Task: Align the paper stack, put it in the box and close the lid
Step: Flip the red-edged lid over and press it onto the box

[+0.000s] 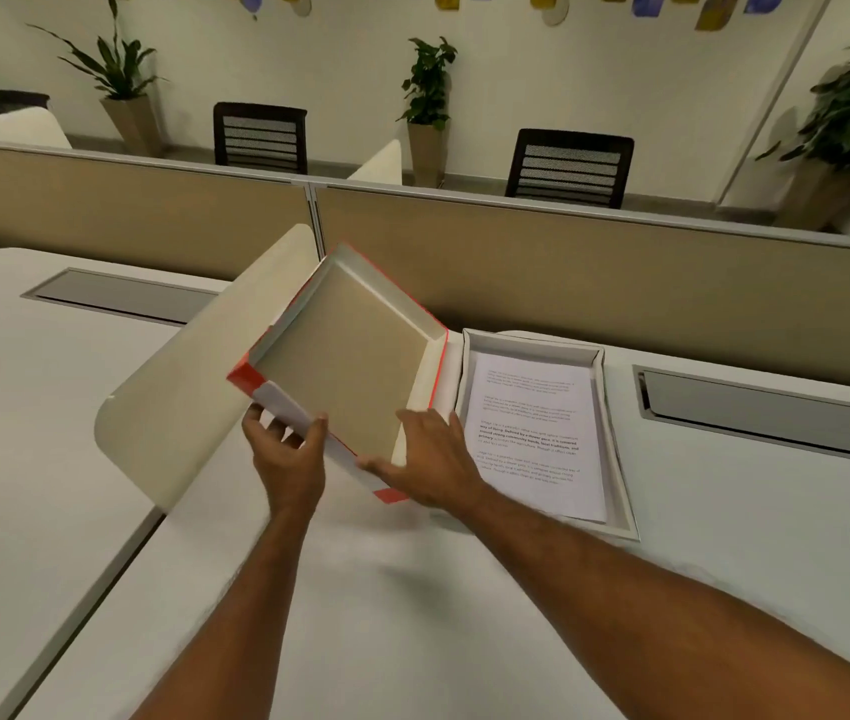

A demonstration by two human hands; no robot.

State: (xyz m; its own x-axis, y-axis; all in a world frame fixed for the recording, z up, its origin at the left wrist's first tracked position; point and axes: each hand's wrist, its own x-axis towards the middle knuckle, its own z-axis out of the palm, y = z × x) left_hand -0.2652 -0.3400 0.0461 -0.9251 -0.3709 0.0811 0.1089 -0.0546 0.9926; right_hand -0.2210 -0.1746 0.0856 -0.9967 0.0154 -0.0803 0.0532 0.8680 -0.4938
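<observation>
Forearms: both bare, reaching in from the bottom edge across the white desk point(412, 605).
Left hand point(288, 454): clamped on the near left edge of the lid point(350, 356), thumb on the inner side, fingers curled round the outer wall.
Right hand point(430, 465): fingers spread and laid flat on the lid's near right corner, thumb along the near wall; pressing, not wrapped round it.
Lid: held tilted, open side up and toward the camera, brown inside, white walls, red outer trim; far edge raised, right side close beside the box.
Box point(620, 517): white, open, flat on the desk just right of the lid.
Paper stack point(537, 433): lying inside the box, printed side up, edges squared, filling most of the floor.
Curved divider point(189, 387): cream panel standing on the desk left of the lid and behind it.
Cable hatches point(116, 293): grey recessed slots in the desk, one left, one right.
Partition point(568, 262): tan screen along the desk's far edge.
Beyond: two black chairs point(568, 168), potted plants point(428, 90) against a pale wall.
</observation>
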